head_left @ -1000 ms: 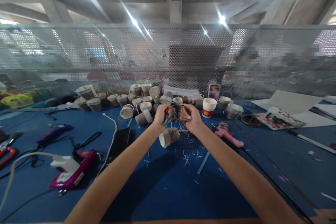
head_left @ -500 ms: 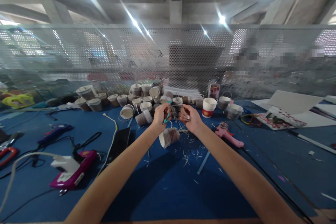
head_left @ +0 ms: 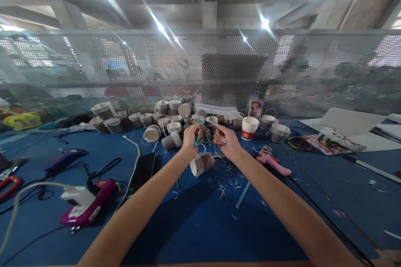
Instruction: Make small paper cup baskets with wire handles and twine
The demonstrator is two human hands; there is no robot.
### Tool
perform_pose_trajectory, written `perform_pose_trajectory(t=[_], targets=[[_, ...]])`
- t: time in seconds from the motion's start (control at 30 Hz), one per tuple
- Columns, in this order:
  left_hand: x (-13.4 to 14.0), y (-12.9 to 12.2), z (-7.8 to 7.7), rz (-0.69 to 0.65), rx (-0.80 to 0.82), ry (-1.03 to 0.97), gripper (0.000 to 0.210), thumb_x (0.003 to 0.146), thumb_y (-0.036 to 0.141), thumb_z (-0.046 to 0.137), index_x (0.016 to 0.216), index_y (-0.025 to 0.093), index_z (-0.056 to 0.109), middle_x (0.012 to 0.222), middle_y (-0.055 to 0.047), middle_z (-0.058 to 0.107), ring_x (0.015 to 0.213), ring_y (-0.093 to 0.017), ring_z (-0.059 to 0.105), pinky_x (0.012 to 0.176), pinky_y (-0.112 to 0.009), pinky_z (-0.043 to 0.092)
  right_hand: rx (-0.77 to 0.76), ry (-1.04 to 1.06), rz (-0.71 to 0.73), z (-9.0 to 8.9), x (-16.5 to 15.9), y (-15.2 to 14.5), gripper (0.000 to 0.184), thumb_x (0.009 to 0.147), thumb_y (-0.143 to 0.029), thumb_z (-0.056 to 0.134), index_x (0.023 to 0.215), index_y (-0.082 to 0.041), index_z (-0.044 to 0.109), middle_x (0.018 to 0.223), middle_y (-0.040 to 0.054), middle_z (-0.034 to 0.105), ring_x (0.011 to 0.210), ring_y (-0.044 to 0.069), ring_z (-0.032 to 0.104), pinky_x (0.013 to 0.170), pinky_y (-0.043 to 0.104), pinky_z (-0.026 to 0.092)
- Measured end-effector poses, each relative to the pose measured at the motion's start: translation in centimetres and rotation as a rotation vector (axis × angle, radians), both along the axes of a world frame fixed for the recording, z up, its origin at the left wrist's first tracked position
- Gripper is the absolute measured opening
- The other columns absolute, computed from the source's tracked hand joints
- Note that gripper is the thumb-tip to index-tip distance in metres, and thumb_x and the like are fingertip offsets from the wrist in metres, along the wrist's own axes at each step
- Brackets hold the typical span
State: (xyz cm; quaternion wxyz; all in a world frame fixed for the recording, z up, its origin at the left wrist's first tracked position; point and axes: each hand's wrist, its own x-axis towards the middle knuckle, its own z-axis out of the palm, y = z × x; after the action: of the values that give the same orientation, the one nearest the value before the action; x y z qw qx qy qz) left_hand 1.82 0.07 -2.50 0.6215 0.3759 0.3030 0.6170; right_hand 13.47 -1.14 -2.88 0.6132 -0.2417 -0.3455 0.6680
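My left hand (head_left: pixel 189 138) is closed around a small tool with turquoise handles (head_left: pixel 197 139); its working end is hidden, so its exact kind is unclear. Close by on the right, the fingers of my right hand (head_left: pixel 228 141) are pinched together. A thin grey strand (head_left: pixel 210 127) seems to run between the two hands, though it is hard to make out against the dark tangle behind. Just below them a paper cup wrapped in brown and white cord (head_left: pixel 202 164) lies on its side, its mouth facing left. Neither hand touches it.
Several cord-wrapped cups with handles (head_left: pixel 151 133) crowd the back. A stack of paper cups (head_left: pixel 249 128) and a pink glue gun (head_left: pixel 273 162) stand right. A dark phone (head_left: pixel 141 172), a purple power strip (head_left: pixel 89 204) and a blue glue gun (head_left: pixel 66 159) lie left. Scraps litter the blue table (head_left: pixel 200 233).
Both hands stay almost in place. My right hand has shifted very slightly, and the grey strand between the hands looks a little different. The cup on its side has not moved.
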Motion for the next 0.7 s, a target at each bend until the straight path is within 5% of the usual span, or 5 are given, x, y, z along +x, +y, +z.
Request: perform_pose_trajectory(t=[0.43, 0.7], targets=[[-1.0, 0.6, 0.0, -0.145, 0.162, 0.402, 0.030, 0.069, 0.033, 0.059, 0.048, 0.014, 0.049, 0.036, 0.004, 0.041, 0.030, -0.004, 0.033, 0.034, -0.018, 0.023, 0.087, -0.296, -0.070, -0.5, 0.8, 0.6, 0.039, 0.063, -0.041, 0.066, 0.040, -0.018, 0.044, 0.030, -0.0064, 0.037, 0.028, 0.004, 0.024, 0.033, 0.022, 0.014], [-1.7, 0.4, 0.6, -0.523, 0.071, 0.313, 0.021, 0.072, 0.030, 0.057, 0.066, 0.010, 0.060, 0.049, 0.000, 0.052, 0.043, -0.009, 0.050, 0.047, -0.020, 0.043, 0.118, -0.319, -0.065, -0.5, 1.2, 0.9, 0.032, 0.061, -0.039, 0.067, 0.046, -0.016, 0.050, 0.033, -0.0066, 0.039, 0.030, 0.003, 0.027, 0.034, 0.021, 0.019]])
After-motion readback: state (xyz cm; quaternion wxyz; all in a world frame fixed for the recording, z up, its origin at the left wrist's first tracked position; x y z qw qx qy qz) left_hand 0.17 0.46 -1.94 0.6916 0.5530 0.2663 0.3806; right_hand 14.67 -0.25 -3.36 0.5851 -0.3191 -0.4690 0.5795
